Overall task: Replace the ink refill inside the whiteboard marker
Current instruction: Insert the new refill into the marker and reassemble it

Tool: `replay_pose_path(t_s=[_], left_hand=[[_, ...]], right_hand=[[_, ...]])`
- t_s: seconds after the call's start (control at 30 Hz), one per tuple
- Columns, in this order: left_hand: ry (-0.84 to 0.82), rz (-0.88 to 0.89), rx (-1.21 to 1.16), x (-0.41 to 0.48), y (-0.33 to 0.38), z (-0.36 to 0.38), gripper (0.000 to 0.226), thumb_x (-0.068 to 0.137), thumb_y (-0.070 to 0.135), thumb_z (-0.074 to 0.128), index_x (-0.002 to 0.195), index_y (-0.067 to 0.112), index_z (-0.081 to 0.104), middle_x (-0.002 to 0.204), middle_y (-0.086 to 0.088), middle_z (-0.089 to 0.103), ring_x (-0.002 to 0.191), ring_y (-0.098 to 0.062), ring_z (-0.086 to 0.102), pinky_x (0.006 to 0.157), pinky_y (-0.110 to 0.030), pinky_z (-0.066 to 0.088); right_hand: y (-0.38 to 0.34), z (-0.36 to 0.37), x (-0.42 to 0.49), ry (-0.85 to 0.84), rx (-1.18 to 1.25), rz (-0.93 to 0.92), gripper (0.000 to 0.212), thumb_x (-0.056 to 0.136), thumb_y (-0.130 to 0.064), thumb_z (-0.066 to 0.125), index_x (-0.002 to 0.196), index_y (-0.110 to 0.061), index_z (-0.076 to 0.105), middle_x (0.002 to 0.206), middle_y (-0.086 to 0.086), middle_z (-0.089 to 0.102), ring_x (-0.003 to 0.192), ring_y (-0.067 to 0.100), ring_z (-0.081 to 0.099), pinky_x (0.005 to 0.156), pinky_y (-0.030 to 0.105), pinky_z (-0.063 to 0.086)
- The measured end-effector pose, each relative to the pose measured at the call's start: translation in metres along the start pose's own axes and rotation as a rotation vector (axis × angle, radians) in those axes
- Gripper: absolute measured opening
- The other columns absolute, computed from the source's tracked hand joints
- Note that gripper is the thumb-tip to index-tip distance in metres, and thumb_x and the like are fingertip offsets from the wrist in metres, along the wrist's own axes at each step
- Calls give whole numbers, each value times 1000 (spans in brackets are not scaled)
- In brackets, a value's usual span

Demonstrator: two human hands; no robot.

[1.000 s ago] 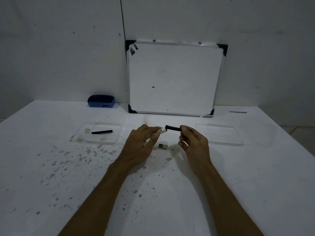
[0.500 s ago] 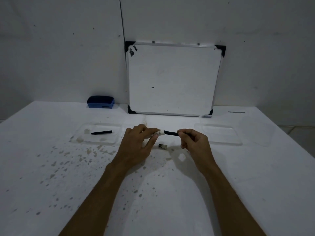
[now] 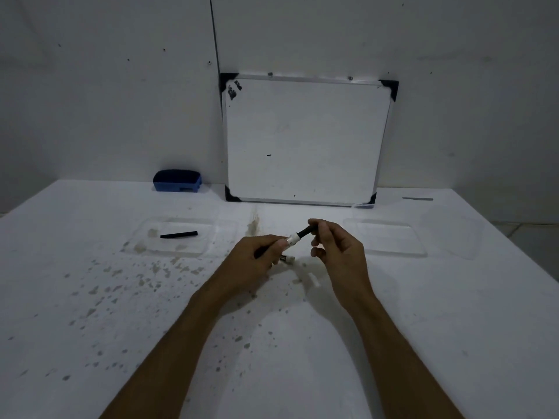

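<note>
My left hand (image 3: 258, 255) grips the whiteboard marker body (image 3: 292, 239), whose white open end points up and to the right. A black ink refill (image 3: 305, 231) sticks out of that end, and my right hand (image 3: 335, 246) pinches its far tip between thumb and fingers. A small marker part with a white end (image 3: 287, 259) lies on the table just under my left fingers. A second black refill (image 3: 178, 234) rests in the clear tray (image 3: 145, 246) at the left.
A whiteboard (image 3: 305, 140) leans on the wall behind. A blue eraser (image 3: 177, 180) sits at the back left. An empty clear tray (image 3: 390, 240) lies right of my hands, with a clear lid (image 3: 453, 234) beyond it. The white table (image 3: 90, 313) is speckled with stains.
The refill, held apart from the marker body a second ago, now has one end inside the body. Both hands have come closer together and the refill tilts upward.
</note>
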State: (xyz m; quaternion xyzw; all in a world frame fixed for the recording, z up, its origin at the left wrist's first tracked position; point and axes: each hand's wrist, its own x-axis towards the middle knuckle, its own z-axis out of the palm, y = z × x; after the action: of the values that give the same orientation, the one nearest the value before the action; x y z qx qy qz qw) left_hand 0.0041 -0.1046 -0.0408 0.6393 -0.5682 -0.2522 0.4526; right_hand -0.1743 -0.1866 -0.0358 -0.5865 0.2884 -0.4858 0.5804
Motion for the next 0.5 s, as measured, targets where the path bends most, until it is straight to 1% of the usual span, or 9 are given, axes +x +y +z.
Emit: replay_pose_path(t_s=[0.07, 0.13, 0.2, 0.3, 0.37, 0.43, 0.5], left_hand=[[-69, -40, -133, -3, 6, 0, 30, 104, 39, 51, 111, 24, 76, 65, 9, 56, 53, -7, 46, 50, -21, 38], [-133, -70, -225, -5, 12, 0, 33, 105, 40, 48, 111, 24, 76, 69, 0, 54, 51, -14, 41, 46, -24, 35], [-172, -98, -281, -6, 15, 0, 38, 106, 44, 45, 112, 23, 77, 72, -1, 54, 50, -14, 39, 46, -26, 33], [-201, -134, -334, -5, 16, -1, 41, 106, 45, 42, 117, 23, 76, 71, 3, 53, 50, -12, 38, 48, -25, 33], [-213, -151, -388, -6, 16, -3, 41, 107, 43, 42, 119, 20, 74, 70, 4, 51, 50, -11, 36, 48, -23, 34], [-212, -171, -433, -7, 14, -5, 42, 107, 42, 43, 121, 17, 73, 69, 5, 50, 50, -10, 35, 46, -21, 33], [-195, -199, -435, -5, 9, -9, 42, 107, 43, 42, 120, 17, 73, 71, 3, 51, 50, -10, 37, 46, -22, 33]], right_hand=[[0, -3, 0, 6, 30, 15, 21, 103, -21, 58, 110, -17, 77, 98, -5, 75, 88, 12, 65, 79, 27, 59], [0, -3, -1, -13, 42, 21, 19, 101, -19, 62, 113, -16, 75, 102, 3, 77, 88, 16, 69, 80, 31, 61], [0, 1, -2, -27, 33, 15, 17, 98, -16, 67, 113, -13, 73, 99, 7, 78, 84, 17, 72, 79, 32, 61], [2, 8, -4, -8, -42, -16, 11, 97, -17, 69, 103, -9, 74, 92, 5, 78, 78, 12, 73, 73, 27, 59], [5, 10, -5, -10, -158, -82, 13, 99, -21, 66, 101, -12, 75, 93, 1, 77, 79, 10, 72, 69, 26, 58], [10, 10, -5, -25, -269, -140, 19, 102, -26, 59, 103, -17, 76, 100, -2, 76, 85, 14, 71, 71, 28, 59], [16, 10, -2, -6, -336, -171, 24, 106, -27, 52, 106, -19, 75, 104, -6, 74, 86, 10, 69, 73, 22, 56]])
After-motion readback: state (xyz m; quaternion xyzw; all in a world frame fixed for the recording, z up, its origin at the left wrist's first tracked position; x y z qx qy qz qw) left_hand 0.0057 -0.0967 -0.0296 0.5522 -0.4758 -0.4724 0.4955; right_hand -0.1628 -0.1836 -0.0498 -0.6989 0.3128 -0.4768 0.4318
